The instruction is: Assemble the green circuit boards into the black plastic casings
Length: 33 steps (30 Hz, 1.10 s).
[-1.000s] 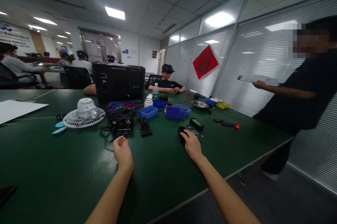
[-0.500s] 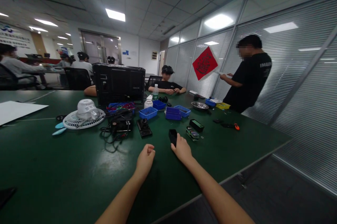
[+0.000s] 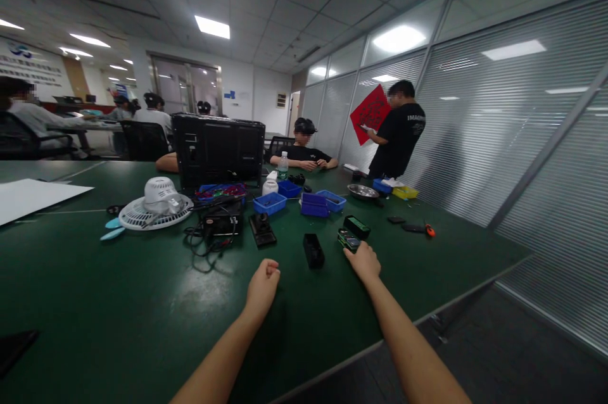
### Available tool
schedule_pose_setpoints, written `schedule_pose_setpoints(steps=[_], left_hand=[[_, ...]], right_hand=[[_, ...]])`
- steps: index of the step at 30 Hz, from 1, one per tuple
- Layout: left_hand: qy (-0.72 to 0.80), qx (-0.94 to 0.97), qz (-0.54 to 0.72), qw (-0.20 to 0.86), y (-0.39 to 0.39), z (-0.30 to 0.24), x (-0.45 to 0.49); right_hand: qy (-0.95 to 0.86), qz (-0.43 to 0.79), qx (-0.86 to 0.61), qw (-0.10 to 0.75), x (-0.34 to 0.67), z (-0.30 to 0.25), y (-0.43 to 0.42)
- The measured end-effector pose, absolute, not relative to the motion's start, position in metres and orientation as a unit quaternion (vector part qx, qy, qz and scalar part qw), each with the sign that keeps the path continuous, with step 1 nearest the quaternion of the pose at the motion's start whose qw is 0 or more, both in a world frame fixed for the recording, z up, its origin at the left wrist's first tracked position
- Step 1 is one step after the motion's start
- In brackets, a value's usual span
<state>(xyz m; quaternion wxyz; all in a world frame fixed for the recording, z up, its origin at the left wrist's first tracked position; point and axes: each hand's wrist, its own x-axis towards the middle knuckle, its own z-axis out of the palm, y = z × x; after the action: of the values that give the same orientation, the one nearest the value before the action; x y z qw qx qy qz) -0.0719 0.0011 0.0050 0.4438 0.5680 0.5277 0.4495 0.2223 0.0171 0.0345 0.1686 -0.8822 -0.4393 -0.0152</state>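
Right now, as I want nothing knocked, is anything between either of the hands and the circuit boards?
For the left hand, yes: the nearer black box lies roughly on the straight line to the circuit boards. For the right hand, nothing visible: it is right at the boards' near edge.

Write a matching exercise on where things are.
1. Bare right hand
2. Open black rectangular box
3. Round shiny metal bowl
4. Round white slatted housing

A. Near the rectangular yellow plastic tray
B. Beside the pale-blue paddle-shaped pieces
C. At the green circuit-board stack's near end
D. Between the right hand and bare left hand

1-C, 2-D, 3-A, 4-B
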Motion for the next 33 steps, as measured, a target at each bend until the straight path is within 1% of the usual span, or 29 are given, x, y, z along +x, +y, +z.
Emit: schedule_pose_setpoints(steps=[4,8,12,14,17,20,26,33], left_hand=[[0.539,0.567,0.439,0.442,0.002,0.006,-0.073],[0.548,0.571,0.425,0.440,0.002,0.007,-0.073],[0.545,0.575,0.426,0.436,0.002,0.006,-0.072],[0.543,0.577,0.427,0.437,0.003,0.005,-0.071],[0.542,0.578,0.428,0.436,0.004,0.003,-0.072],[0.543,0.577,0.430,0.433,0.005,0.002,-0.073],[0.545,0.578,0.425,0.434,0.004,0.003,-0.073],[0.551,0.582,0.419,0.426,0.003,0.005,-0.074]], right_hand=[[-0.480,-0.055,-0.862,0.154,0.218,0.028,0.020],[-0.544,-0.105,-0.825,0.114,0.213,0.028,0.012],[-0.604,-0.108,-0.785,0.085,0.207,0.033,0.003],[-0.589,-0.081,-0.797,0.105,0.205,0.038,0.003],[-0.512,-0.011,-0.848,0.141,0.206,0.046,0.009],[-0.482,0.032,-0.866,0.128,0.205,0.051,0.018],[-0.482,0.048,-0.865,0.132,0.187,0.048,0.028],[-0.453,0.096,-0.856,0.230,0.174,0.054,0.032]])
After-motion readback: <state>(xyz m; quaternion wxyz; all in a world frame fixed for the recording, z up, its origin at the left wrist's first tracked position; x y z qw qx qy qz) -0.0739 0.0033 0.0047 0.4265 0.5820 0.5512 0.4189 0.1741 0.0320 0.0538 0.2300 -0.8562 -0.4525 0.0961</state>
